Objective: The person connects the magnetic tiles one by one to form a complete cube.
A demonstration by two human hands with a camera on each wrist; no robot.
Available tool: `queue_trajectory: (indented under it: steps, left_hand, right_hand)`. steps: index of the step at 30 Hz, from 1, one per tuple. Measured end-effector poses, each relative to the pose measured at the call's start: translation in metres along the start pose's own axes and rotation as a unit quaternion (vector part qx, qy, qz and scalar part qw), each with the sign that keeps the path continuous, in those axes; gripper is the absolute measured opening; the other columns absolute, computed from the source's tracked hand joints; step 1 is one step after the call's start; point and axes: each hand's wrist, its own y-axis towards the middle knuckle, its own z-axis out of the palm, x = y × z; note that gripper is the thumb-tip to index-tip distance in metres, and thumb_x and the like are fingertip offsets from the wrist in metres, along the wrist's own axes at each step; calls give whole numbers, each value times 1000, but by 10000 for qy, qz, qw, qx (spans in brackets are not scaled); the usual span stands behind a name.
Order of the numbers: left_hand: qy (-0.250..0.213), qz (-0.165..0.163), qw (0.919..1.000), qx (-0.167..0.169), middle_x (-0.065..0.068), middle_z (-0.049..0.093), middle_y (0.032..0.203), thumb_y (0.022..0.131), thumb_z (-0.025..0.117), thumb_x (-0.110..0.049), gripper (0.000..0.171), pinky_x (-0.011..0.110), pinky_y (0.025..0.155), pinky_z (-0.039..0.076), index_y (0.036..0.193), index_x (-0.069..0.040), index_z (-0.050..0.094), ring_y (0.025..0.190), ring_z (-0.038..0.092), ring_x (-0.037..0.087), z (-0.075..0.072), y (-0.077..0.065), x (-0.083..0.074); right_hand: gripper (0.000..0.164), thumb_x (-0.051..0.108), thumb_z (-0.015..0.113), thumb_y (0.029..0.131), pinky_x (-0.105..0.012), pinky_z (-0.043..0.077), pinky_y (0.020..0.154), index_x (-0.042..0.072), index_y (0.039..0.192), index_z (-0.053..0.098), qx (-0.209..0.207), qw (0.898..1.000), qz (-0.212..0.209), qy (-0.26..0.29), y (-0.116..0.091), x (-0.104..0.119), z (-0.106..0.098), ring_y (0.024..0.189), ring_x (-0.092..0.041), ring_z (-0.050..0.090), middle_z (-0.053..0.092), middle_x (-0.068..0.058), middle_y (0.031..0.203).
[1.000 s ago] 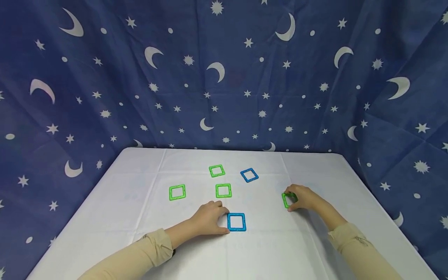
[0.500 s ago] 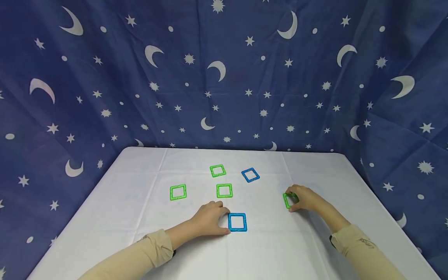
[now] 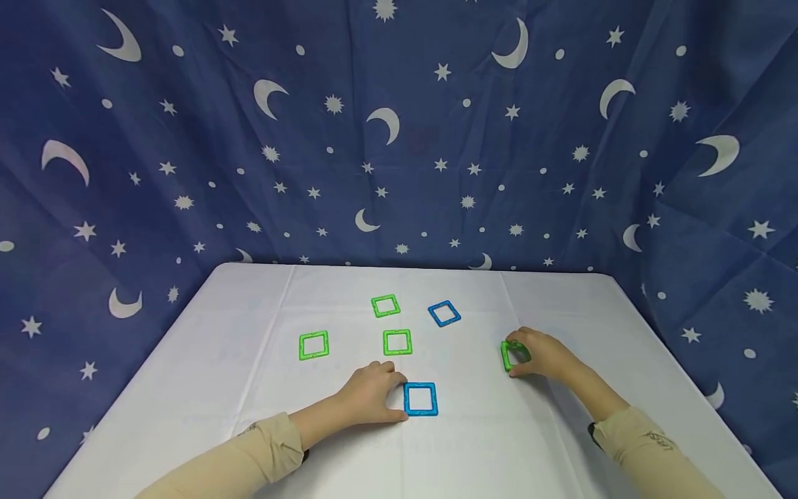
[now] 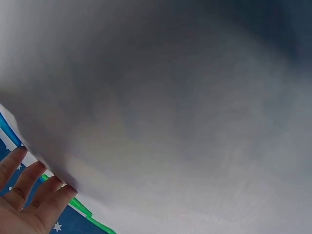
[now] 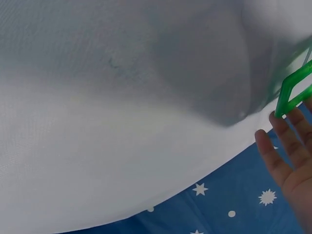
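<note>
My left hand point(image 3: 369, 394) lies on the table with thumb and index finger at the left corners of a blue square magnetic tile point(image 3: 420, 413), an open frame lying flat. Over to the right, my right hand point(image 3: 541, 352) pinches a green square magnetic tile point(image 3: 505, 357), its near side tilted up from the cloth. In the right wrist view that green tile point(image 5: 285, 95) stands at the fingertips, partly cut off by the frame edge. The left wrist view shows the left fingers point(image 4: 34, 192), with blue and green edges beyond them.
Three more green tiles lie flat: one at left point(image 3: 314, 356), one in the middle point(image 3: 397, 352), one farther back point(image 3: 384, 298). Another blue tile point(image 3: 450, 322) lies turned at back right. White cloth covers the table point(image 3: 249, 284); a blue starry curtain point(image 3: 424, 138) hangs behind.
The green tile in my right hand has tipped up a little more. My left hand and the blue tile stay put; the head view has shifted slightly.
</note>
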Motion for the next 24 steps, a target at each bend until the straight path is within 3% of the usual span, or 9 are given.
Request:
queue_trajectory:
  steps: [24]
  left_hand:
    - [-207,-41,9998,4,-4,59,90,69,77,-51,54,21,60,40,108,-14,70,73,45,7,-4,2,0]
  right_hand:
    - [58,33,83,68,-40,53,83,0,111,63,-438,9986,-275,70,-4,42,-3,94,-23,64,67,-8,104]
